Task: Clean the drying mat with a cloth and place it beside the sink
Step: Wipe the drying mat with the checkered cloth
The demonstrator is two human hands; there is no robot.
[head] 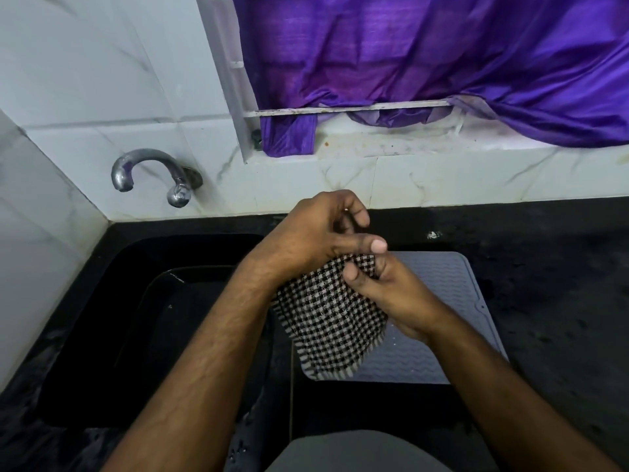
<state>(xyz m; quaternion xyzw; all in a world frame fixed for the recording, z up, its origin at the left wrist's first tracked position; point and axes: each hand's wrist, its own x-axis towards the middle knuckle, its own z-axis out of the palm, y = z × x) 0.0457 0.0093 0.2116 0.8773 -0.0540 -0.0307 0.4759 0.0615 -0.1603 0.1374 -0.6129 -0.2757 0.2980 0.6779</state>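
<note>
Black stone kitchen counter (561,301) against a white marble-pattern tiled wall (102,80), viewed from above. Nearest the camera: both bare forearms come up from the bottom edge, meeting over the middle of the counter. Left of them, the black rectangular sink basin (102,335) is sunk into the counter; a dark inner tray or step edge shows inside it, contents otherwise too dark to tell. Just right of the sink lies the grey rectangular silicone drying mat with wavy ridges (452,294), flat on the counter, its left part covered by the black-and-white checked cloth (326,321). The cloth hangs from both hands, its lower edge draped over the mat's near-left corner; can't tell if it touches the mat further up. Left hand (313,233) is above the cloth's top edge with its fingers curled, thumb out flat over the cloth; it seems to grip the fabric, but the contact is hidden under the palm. Right hand (388,287) pinches the cloth's upper right part, thumb on top and fingers curled underneath. Mat's right and far edges are exposed, with bare dark counter to the right and behind. A small white speck (433,235) sits on the counter just past the mat's far edge. Further back: chrome curved wall tap (153,175) above the sink's far-left side, a stained white tiled window ledge (425,144), and a purple cloth curtain (425,56) bunched on it.
</note>
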